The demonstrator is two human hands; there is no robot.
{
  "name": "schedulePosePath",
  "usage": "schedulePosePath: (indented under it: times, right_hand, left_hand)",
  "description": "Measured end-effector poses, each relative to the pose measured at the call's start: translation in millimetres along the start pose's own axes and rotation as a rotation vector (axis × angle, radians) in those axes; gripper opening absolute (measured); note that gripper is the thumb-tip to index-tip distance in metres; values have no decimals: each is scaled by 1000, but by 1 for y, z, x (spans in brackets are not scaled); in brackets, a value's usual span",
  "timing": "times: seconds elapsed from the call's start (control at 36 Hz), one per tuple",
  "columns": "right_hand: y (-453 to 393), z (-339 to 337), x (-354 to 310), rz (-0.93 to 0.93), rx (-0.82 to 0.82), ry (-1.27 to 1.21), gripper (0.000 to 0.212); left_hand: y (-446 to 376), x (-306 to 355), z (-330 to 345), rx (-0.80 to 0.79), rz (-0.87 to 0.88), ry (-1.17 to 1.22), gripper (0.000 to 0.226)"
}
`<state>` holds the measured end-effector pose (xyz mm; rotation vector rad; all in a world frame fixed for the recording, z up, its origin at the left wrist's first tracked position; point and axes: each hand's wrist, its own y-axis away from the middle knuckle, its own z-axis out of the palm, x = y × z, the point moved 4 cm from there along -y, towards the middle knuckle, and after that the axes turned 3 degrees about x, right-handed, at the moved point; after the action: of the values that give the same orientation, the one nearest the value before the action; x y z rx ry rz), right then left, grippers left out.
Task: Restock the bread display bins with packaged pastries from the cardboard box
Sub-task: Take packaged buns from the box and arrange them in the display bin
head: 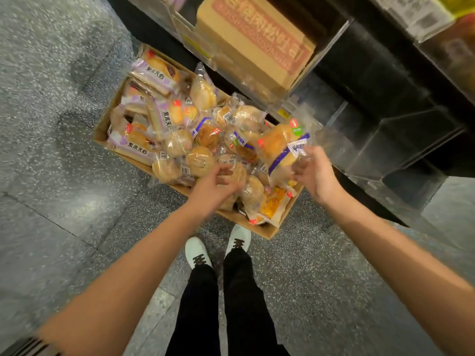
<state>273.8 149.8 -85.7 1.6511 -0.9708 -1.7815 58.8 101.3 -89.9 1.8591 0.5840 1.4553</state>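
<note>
Open brown cardboard box [102,129] on grey speckled floor [51,176], heaped with clear-wrapped golden buns; purple-banded sandwich packs [154,75] toward its far-left corner. Right grip [314,173] pinches a clear-wrapped bun with a blue stripe [280,147] above the box's right edge. Left grip [218,186], fingers curled, reaches among buns at the near edge; hold unclear. Clear plastic display bins [401,145] at right, blurred, contents indistinct.

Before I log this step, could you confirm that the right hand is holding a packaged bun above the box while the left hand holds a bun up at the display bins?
Not quite. In the head view the left hand is not at the bins; it is down in the box, among the pastries. The right hand does hold a packaged bun above the box.
</note>
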Motion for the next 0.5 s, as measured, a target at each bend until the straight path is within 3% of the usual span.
schedulePosePath:
  times: [0.06, 0.11, 0.19, 0.25, 0.36, 0.5]
  right_hand:
    - [14, 13, 2, 79, -140, 9, 48]
    - [26, 25, 5, 92, -209, 78, 30]
    - [37, 40, 10, 97, -232, 206, 32]
    - [34, 47, 13, 76, -251, 308, 30]
    - [11, 52, 18, 37, -163, 581, 35]
    - [-22, 57, 17, -152, 136, 902, 53]
  left_hand:
    - [3, 13, 1, -43, 7, 78, 71]
    - [6, 21, 0, -73, -8, 138, 85]
    - [9, 22, -4, -100, -52, 279, 95]
    - [9, 16, -10, -49, -62, 385, 90]
    - [12, -2, -28, 130, -69, 314, 60]
    - [13, -29, -47, 307, -71, 253, 69]
